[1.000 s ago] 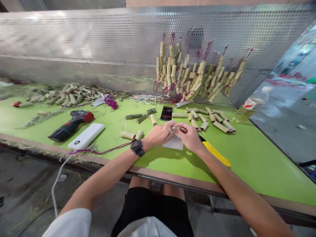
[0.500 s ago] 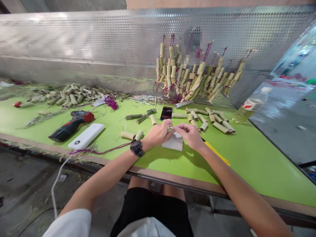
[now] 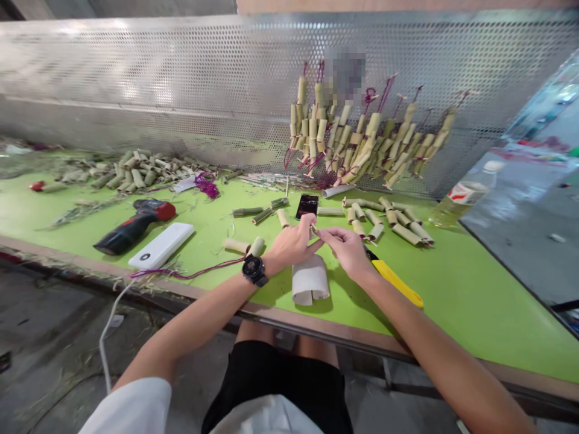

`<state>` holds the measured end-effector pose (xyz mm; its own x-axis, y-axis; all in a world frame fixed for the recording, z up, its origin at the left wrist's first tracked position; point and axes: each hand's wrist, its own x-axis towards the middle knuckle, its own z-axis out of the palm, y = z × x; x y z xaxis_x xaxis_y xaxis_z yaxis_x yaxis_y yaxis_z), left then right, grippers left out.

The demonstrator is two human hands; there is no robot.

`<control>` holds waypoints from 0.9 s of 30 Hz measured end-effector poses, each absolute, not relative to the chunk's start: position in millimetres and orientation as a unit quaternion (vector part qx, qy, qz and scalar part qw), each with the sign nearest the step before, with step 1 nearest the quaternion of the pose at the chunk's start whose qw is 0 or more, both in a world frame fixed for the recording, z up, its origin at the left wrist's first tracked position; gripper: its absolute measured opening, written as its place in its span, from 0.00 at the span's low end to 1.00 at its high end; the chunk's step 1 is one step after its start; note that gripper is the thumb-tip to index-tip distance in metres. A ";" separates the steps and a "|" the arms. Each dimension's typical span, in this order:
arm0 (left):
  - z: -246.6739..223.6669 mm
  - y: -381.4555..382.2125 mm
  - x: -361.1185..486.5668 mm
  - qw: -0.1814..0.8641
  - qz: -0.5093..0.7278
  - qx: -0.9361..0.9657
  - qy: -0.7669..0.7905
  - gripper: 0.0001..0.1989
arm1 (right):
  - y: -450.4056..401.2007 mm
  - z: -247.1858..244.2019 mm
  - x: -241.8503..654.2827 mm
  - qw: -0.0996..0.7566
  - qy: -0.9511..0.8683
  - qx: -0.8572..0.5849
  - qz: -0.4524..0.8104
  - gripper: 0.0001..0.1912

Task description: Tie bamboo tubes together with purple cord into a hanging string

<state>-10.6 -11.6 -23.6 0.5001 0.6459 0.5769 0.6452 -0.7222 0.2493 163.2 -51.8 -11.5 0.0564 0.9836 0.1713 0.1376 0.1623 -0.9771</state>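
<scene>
My left hand (image 3: 296,241), with a black watch on its wrist, is closed around a small pale bamboo piece (image 3: 313,229), mostly hidden by the fingers. Fingers of my right hand (image 3: 344,248) pinch together at the near end of that piece; anything else between them is too small to make out. Just below both hands, a curled white sheet (image 3: 310,282) rests on the green table (image 3: 452,313). Beside my right forearm lies a tool with a yellow handle (image 3: 400,284). A phone (image 3: 307,207) lies just beyond my left hand.
Cut bamboo tubes (image 3: 404,226) lie to the right, near a bottle (image 3: 465,196). Strung bamboo pieces (image 3: 353,141) hang on the perforated metal panel (image 3: 203,78). A cordless drill (image 3: 136,224), a white power bank (image 3: 161,246) and a bamboo pile (image 3: 136,172) are on the left.
The white sheet now shows as an open curl closer to the table's front edge. Both hands stay together at the bamboo piece, and the view has shifted slightly.
</scene>
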 end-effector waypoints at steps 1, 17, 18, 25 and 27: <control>-23.1 -12.0 -10.5 0.005 0.323 0.869 0.376 0.20 | -52.2 -11.3 162.7 0.521 -0.559 -0.507 0.399 0.28; -16.9 -14.7 -9.4 0.037 0.265 0.875 0.404 0.27 | -41.9 -15.4 175.2 0.493 -0.588 -0.515 0.381 0.29; -15.0 -15.3 -9.0 0.038 0.261 0.871 0.414 0.28 | -38.5 -17.0 179.9 0.493 -0.591 -0.529 0.358 0.29; -3.0 -19.3 -10.0 0.048 0.200 0.875 0.438 0.21 | -26.5 -29.0 201.0 0.245 -0.674 -0.681 0.144 0.13; -2.7 -18.4 -10.5 0.050 0.189 0.884 0.425 0.19 | -29.4 -27.8 198.0 0.168 -0.690 -0.692 0.130 0.10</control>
<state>-10.5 -18.4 -2.7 0.5666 0.7705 0.2921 0.7327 -0.6333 0.2492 198.0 -29.4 -27.8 0.0149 0.9985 0.0525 0.9110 0.0081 -0.4124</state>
